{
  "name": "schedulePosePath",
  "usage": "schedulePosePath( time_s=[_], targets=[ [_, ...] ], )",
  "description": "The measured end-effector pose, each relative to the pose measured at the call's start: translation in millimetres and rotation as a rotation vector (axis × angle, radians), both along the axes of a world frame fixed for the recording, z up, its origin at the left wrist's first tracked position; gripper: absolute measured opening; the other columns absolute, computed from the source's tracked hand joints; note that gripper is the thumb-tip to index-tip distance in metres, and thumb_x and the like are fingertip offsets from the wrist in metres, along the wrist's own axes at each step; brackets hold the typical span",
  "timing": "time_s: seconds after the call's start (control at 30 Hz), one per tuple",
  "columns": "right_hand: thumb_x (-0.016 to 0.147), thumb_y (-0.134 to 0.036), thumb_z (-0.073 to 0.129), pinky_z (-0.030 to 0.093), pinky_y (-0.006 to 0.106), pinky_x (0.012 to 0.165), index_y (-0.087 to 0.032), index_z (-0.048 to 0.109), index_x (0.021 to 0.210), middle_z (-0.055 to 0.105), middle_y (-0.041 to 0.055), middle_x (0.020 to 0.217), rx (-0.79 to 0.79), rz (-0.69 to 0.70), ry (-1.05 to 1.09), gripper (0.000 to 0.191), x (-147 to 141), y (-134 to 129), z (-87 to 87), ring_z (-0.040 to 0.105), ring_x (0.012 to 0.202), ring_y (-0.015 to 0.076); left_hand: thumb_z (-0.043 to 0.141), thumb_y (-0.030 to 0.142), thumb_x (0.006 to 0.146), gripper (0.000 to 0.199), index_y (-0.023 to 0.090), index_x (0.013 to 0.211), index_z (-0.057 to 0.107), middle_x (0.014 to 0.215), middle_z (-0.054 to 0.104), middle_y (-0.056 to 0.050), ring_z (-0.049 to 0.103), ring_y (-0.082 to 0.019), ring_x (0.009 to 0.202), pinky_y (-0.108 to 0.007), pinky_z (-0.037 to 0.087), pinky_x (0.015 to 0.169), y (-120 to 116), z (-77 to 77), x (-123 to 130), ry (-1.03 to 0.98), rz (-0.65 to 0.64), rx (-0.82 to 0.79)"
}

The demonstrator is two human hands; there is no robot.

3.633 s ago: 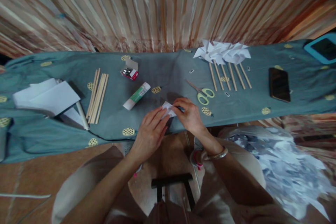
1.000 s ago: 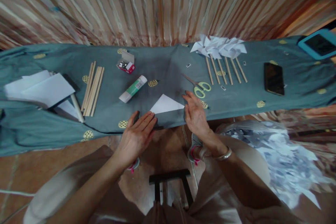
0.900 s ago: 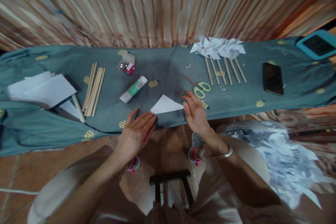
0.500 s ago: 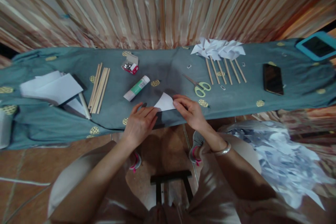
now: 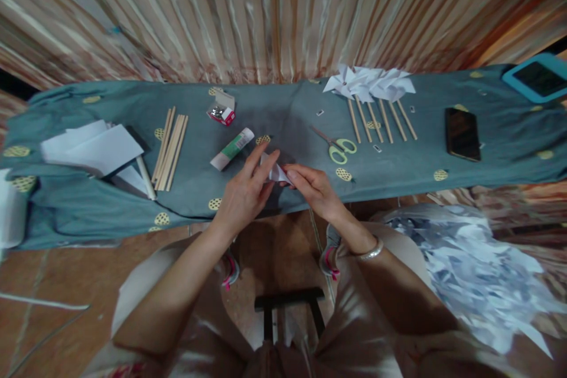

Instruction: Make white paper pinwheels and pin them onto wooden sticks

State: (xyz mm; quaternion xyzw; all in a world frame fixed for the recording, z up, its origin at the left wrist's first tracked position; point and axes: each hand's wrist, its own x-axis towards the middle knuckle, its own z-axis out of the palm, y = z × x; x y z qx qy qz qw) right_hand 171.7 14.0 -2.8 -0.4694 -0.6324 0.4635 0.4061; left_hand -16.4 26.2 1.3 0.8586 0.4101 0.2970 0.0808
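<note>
A small piece of folded white paper [image 5: 278,174] is held up between my two hands near the table's front edge. My right hand [image 5: 312,188] pinches its right corner between thumb and fingers. On the paper's left side, my left hand [image 5: 243,196] has its fingers bent around it, partly covering it. A glue stick [image 5: 233,149] with a green label lies just beyond my left hand. Farther right are scissors [image 5: 339,147] with light green handles.
White paper pinwheels [image 5: 370,84] on wooden sticks lie at the back right, beside a black phone [image 5: 463,134]. Loose wooden sticks [image 5: 170,150], paper sheets [image 5: 95,147] and an open small box [image 5: 221,112] of metal pieces are leftward. A bag of paper scraps [image 5: 478,271] stands on the floor.
The paper has come up from lying flat as a triangle and is now tilted between my hands. My left hand has turned and its fingers have risen around the paper.
</note>
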Motion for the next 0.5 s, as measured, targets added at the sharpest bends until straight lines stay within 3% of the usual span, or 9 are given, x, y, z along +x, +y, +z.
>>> schedulePosePath(
  time_s=[0.3, 0.5],
  targets=[
    [0.092, -0.049, 0.052, 0.045, 0.027, 0.067, -0.019, 0.066, 0.09, 0.063, 0.0003, 0.077, -0.038, -0.015, 0.038, 0.034, 2.5, -0.4, 1.9, 0.055, 0.069, 0.0139, 0.054, 0.015, 0.093, 0.04, 0.017, 0.133, 0.05, 0.138, 0.058, -0.014, 0.058, -0.023, 0.126, -0.037, 0.053, 0.103, 3.1, 2.3, 5.0, -0.075, -0.012, 0.079],
    [0.087, -0.041, 0.058, 0.048, 0.026, 0.066, -0.02, 0.062, 0.109, 0.068, 0.0007, 0.083, -0.107, -0.048, 0.142, 0.03, 2.3, 2.2, -9.3, 0.061, 0.072, 0.0138, 0.057, 0.016, 0.093, 0.018, 0.016, 0.108, 0.066, 0.111, 0.071, -0.009, 0.07, -0.019, 0.1, -0.031, 0.059, 0.089, 5.1, -2.2, 1.6, -0.058, -0.017, 0.116]
  ],
)
